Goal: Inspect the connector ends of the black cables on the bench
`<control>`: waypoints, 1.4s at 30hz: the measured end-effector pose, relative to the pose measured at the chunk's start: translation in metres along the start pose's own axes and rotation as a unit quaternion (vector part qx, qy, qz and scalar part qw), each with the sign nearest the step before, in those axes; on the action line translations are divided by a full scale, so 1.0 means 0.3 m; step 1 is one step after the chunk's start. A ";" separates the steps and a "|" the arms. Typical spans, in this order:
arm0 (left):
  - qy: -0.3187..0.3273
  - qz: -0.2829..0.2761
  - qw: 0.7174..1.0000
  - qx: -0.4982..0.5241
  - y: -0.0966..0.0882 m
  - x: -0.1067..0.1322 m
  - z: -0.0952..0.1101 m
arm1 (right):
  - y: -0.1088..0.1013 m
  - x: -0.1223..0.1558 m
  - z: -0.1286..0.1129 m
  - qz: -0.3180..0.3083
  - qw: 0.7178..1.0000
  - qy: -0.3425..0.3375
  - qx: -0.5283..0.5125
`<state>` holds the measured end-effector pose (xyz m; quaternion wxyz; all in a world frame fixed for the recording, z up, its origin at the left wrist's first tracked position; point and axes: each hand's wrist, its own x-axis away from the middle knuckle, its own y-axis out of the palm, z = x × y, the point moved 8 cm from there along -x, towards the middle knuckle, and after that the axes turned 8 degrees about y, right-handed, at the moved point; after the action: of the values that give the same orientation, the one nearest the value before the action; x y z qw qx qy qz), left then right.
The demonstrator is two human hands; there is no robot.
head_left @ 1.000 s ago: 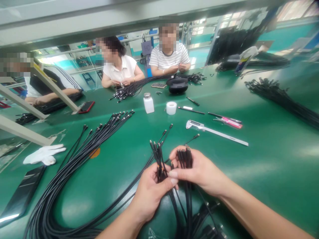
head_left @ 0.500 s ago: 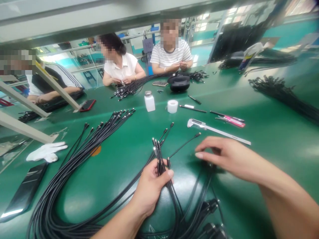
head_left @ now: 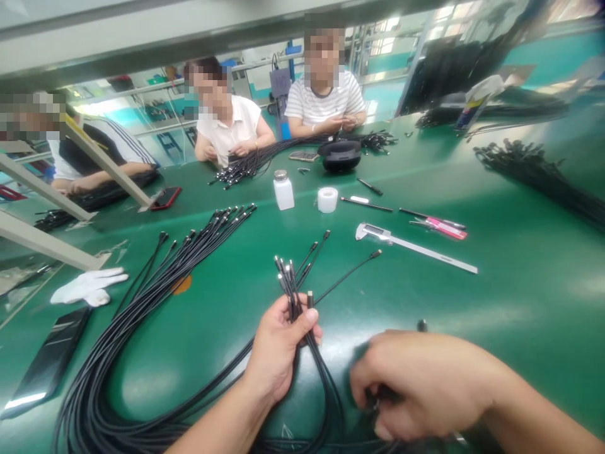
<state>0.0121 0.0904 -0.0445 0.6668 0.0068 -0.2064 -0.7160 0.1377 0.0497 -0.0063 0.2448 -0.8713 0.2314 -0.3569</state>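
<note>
My left hand (head_left: 278,347) is closed around a bunch of black cables (head_left: 293,274) whose metal-tipped plugs point up and away, with one plug standing apart by my thumb. Lower right, my right hand (head_left: 420,384) is curled palm down, fingers bent round dark cable ends (head_left: 378,400) that are partly hidden and blurred. A black plug (head_left: 422,325) pokes out behind that hand. A few loose cable ends (head_left: 347,275) lie on the green table beyond my left hand. On the left a thick bundle of black cables (head_left: 155,296) loops round towards me.
On the green table (head_left: 189,353) stand a white bottle (head_left: 284,191) and a white tape roll (head_left: 327,200). A digital caliper (head_left: 416,246) and pens (head_left: 366,203) lie right of them. White glove (head_left: 89,287) and phone (head_left: 47,359) lie left. Several people sit opposite, handling cables.
My right hand has come down and towards me, its fingers curling round cable ends. My left hand has shifted slightly left and down with its bunch. One person opposite has turned their head.
</note>
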 end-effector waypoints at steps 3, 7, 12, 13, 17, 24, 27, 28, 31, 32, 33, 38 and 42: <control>0.019 -0.002 1.000 -0.017 -0.001 0.002 0.008 | -0.055 -0.011 0.023 0.058 0.996 0.018 -0.067; 0.030 0.008 0.999 -0.042 -0.009 0.004 0.013 | -0.124 -0.015 0.061 0.163 0.971 0.042 -0.168; 0.042 0.007 0.997 -0.058 -0.015 0.003 0.013 | -0.140 -0.017 0.036 0.230 0.956 -0.008 -0.184; 0.046 0.006 0.997 -0.062 -0.016 0.003 0.013 | -0.140 -0.019 0.029 0.238 0.953 -0.018 -0.186; 0.057 0.008 0.996 -0.069 -0.020 0.002 0.014 | -0.131 -0.029 0.019 0.255 0.949 -0.021 -0.184; 0.065 0.019 0.996 -0.058 -0.022 0.003 0.018 | -0.128 -0.035 0.011 0.264 0.947 -0.019 -0.184; 0.067 0.020 0.996 -0.063 -0.023 0.005 0.018 | -0.126 -0.038 0.008 0.261 0.948 -0.020 -0.180; 0.068 0.020 0.995 -0.065 -0.023 0.005 0.018 | -0.126 -0.038 0.008 0.261 0.949 -0.020 -0.178; 0.071 0.021 0.995 -0.069 -0.022 0.003 0.019 | -0.126 -0.038 0.011 0.260 0.950 -0.012 -0.172; 0.072 0.021 0.995 -0.070 -0.021 0.002 0.020 | -0.126 -0.038 0.011 0.261 0.950 -0.011 -0.171; 0.074 0.021 0.994 -0.071 -0.021 0.002 0.021 | -0.127 -0.037 0.010 0.262 0.950 -0.011 -0.170; 0.079 0.021 0.994 -0.075 -0.021 0.002 0.024 | -0.128 -0.034 0.005 0.267 0.949 -0.019 -0.165; 0.081 0.021 0.994 -0.077 -0.020 0.003 0.026 | -0.126 -0.033 0.007 0.264 0.950 -0.016 -0.164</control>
<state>0.0039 0.0918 -0.0390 0.6947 0.0093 -0.0963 -0.7128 0.1416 0.0851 0.0099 0.1883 -0.8126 0.5046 -0.2225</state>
